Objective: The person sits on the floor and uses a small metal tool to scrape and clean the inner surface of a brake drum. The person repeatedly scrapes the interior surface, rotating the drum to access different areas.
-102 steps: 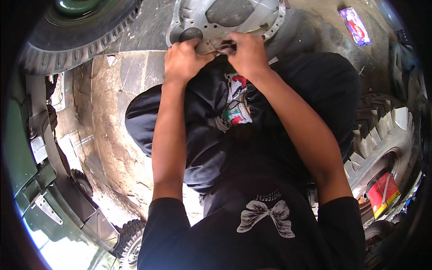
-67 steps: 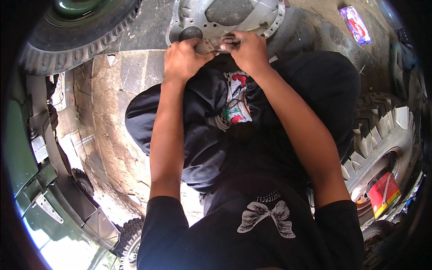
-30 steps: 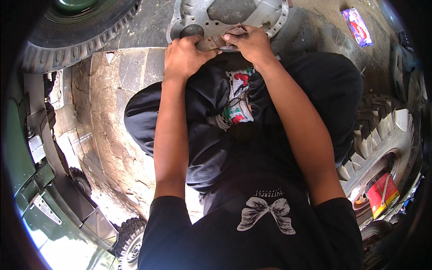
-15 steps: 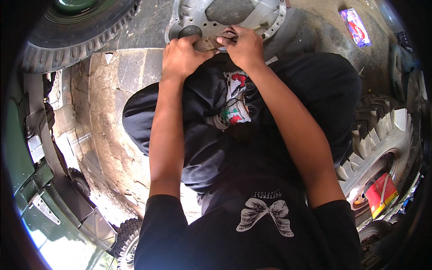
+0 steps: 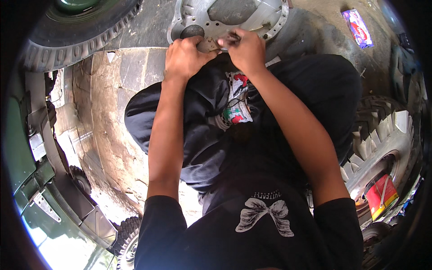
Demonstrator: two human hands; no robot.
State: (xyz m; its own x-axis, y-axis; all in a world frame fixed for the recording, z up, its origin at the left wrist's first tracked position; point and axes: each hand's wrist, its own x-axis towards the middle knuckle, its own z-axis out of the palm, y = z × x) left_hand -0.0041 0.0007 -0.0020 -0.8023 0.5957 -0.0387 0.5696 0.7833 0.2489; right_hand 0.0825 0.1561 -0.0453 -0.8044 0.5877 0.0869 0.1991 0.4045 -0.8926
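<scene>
A grey cast metal housing (image 5: 201, 17), with a large opening, a smaller round hole and bolt holes along its flange, lies on the floor in front of my crossed legs. My left hand (image 5: 183, 56) grips its near edge beside the round hole, fingers curled over and thumb stretched toward the right. Close to that thumb, a flat tan piece with small holes (image 5: 209, 44) shows at the near edge; I cannot tell whether it is separate. My right hand (image 5: 248, 48) is closed over the near right flange. Its fingertips are smeared by motion around something dark that I cannot make out.
A large tyre (image 5: 90, 42) stands at the far left, and a green vehicle body (image 5: 20, 148) runs down the left side. A purple packet (image 5: 358, 29) lies on the floor at the far right. Nearer on the right are another tyre (image 5: 378, 135) and a red-and-yellow box (image 5: 381, 196).
My right hand's fingers have shifted slightly and now look blurred. My left hand keeps its grip. The whole view has shifted slightly.
</scene>
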